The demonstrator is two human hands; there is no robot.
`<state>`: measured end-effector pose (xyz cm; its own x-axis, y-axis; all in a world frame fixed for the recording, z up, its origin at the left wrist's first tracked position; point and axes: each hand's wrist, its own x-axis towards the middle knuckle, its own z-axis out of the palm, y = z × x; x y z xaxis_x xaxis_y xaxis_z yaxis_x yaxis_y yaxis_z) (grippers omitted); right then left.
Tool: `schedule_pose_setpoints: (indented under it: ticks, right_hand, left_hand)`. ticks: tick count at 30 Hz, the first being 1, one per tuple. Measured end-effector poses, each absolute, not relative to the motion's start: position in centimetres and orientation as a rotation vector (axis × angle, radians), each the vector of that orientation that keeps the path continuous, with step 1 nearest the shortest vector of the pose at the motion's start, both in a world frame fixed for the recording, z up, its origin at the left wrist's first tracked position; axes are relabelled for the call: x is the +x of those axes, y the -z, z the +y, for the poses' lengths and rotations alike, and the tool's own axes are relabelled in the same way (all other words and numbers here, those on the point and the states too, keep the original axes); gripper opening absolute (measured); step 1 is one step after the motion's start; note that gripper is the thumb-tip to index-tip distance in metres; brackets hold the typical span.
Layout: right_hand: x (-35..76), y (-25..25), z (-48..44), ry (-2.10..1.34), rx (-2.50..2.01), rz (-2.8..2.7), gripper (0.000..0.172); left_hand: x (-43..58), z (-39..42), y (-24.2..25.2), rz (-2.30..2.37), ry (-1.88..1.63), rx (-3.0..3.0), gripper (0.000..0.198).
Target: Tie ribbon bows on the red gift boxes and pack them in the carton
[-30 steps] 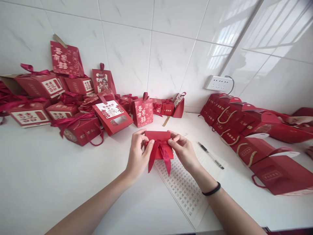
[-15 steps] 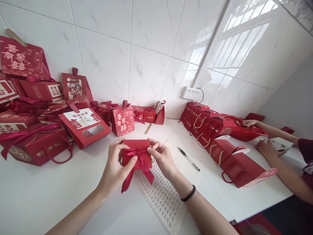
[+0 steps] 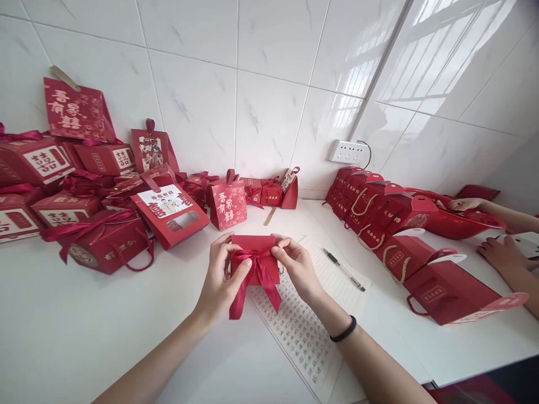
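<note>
Between my two hands is a small red gift box (image 3: 255,243) with a dark red ribbon bow (image 3: 248,259) on its front; the ribbon's two tails hang down. My left hand (image 3: 223,275) grips the box's left side, thumb on the bow. On the right side, my right hand (image 3: 297,266) pinches the box near its upper corner, thumb beside the bow. The box is held above a notebook (image 3: 303,331) covered in handwriting. A black pen (image 3: 343,269) lies on the page, right of my right hand.
Red gift boxes (image 3: 105,241) are piled at the left, with a windowed bag (image 3: 168,216) in front. A row of red boxes with rope handles (image 3: 396,258) runs along the right. Beyond it, another person's hands (image 3: 505,252) work near a red basin (image 3: 455,224). A power strip (image 3: 349,151) is by the wall.
My view has turned slightly left, so everything sits further right in the picture. Both hands keep the same hold on the gift box.
</note>
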<state>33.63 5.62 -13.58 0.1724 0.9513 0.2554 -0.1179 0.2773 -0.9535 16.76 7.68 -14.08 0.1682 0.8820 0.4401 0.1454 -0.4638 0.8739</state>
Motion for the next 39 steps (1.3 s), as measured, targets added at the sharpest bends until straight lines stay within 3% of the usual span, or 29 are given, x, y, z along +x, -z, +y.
schedule_pose_setpoints:
  ticks: [14,22,35,39]
  right_hand:
    - [33.42,13.47,5.43,-0.969,-0.98,-1.109,0.033]
    - [33.39,13.55,5.4,-0.974,-0.982,-1.125,0.035]
    - [33.32,13.56,5.28,-1.228,-0.842,-0.94,0.039]
    - [33.06,14.12,5.24,-1.019,-0.958,-1.084,0.035]
  left_hand:
    - [16.73,7.83,14.06,0.988,-1.349,1.739,0.012]
    - [16.98,7.63,14.08,1.07,-1.455,1.672,0.025]
    - [17.28,7.15,14.12,1.08,-1.521,1.638,0.022]
    - [17.26,7.17,14.19,1.054,-1.516,1.655,0.022]
